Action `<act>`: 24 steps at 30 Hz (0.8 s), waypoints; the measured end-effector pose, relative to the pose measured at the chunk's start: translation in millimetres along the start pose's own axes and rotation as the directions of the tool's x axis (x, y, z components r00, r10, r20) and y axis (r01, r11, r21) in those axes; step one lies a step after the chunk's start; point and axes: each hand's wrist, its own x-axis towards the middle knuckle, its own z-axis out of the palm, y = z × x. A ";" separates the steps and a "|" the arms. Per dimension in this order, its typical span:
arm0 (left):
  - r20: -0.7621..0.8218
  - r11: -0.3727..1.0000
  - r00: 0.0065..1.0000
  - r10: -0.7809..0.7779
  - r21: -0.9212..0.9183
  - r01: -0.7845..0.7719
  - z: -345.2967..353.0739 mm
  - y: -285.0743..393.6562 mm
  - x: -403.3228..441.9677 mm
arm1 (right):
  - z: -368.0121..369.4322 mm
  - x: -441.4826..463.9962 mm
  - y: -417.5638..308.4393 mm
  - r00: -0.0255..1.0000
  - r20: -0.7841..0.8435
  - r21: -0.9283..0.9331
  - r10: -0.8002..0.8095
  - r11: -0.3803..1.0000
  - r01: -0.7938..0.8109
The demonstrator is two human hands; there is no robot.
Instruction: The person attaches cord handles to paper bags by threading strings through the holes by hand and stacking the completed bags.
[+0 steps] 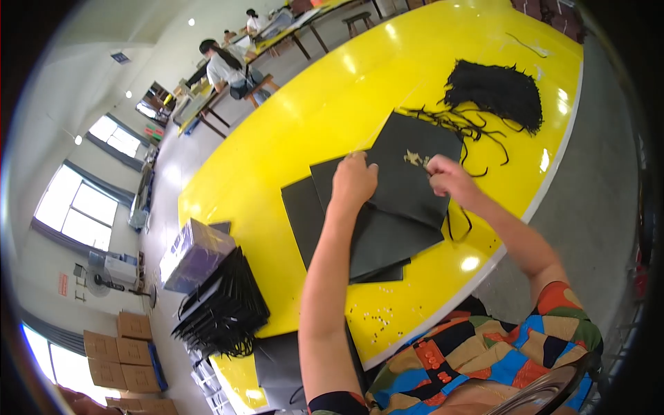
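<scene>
Flat black bags (408, 187) overlap in the middle of the yellow table (270, 166), the top one bearing a gold print (416, 159); their insides cannot be seen. At the near left, a stack of black bags (225, 304) with cord handles leans by a shiny box (197, 256), contents hidden. A bundle of black cords (494, 93) lies at the far right. The left hand (356, 178) reaches over the bags, fingers bent; the right hand (449, 178) curls at the top bag's right edge. Whether either grip pinches anything, I cannot tell.
</scene>
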 end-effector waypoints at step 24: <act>0.231 0.267 0.843 -0.485 -0.879 0.395 -42.3 13.7 -119.1 | 39.0 14.5 -50.0 0.978 0.200 0.096 0.066 0.992 -0.086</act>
